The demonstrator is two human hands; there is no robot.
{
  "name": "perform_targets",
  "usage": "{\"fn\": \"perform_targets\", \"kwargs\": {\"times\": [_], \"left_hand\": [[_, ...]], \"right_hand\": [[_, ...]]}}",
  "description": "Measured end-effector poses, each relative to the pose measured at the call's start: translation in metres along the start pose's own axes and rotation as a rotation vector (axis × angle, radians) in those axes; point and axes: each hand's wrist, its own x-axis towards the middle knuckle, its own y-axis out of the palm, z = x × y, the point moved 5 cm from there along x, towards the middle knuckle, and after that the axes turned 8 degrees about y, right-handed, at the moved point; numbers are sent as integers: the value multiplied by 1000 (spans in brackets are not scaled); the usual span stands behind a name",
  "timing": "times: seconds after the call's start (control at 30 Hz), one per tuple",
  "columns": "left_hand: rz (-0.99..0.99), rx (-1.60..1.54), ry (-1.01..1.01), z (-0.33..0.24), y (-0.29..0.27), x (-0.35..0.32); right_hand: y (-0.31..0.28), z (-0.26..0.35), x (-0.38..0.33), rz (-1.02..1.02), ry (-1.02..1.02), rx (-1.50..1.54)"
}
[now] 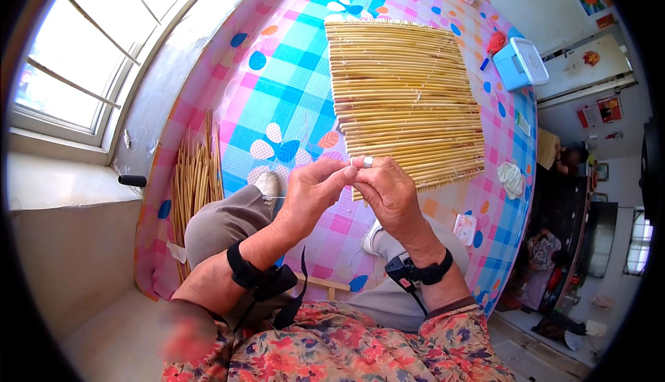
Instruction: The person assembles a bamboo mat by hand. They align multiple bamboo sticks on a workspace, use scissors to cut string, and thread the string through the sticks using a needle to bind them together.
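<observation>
Patterned sheet [284, 70]: lies below and around the fingers [338, 175]. Stick mat [409, 98]: lies just beyond the fingers, extending rightward. Loose sticks [197, 181]: left of the fingers, well apart. Left hand [312, 189] and right hand [391, 191]: fingertips meet, pinched closed; any gripped item is indistinct. Step in hand, apparently: binding the mat's edge. The next move likely calls for steady, even tension.

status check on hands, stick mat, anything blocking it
Left hand and right hand meeting at fingertips, grip unclear. Stick mat spread out beyond. Hands partly cover its near left corner; loose sticks off left.
</observation>
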Motion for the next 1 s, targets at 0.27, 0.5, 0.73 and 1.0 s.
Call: {"fn": "perform_targets", "kwargs": {"times": [0.27,0.5,0.73,1.0], "left_hand": [[78,-58,-112,6,-3,3],[69,-141,-91,10,0,3],[167,-97,-42,2,6,4],[262,208,197,-4,4,8]], "right_hand": [[0,-3,-4,15,-8,1],[0,-22,-12,-38,257,240],[11,-38,-19,62,641,760],[16,-44,-23,112,765,887]]}}
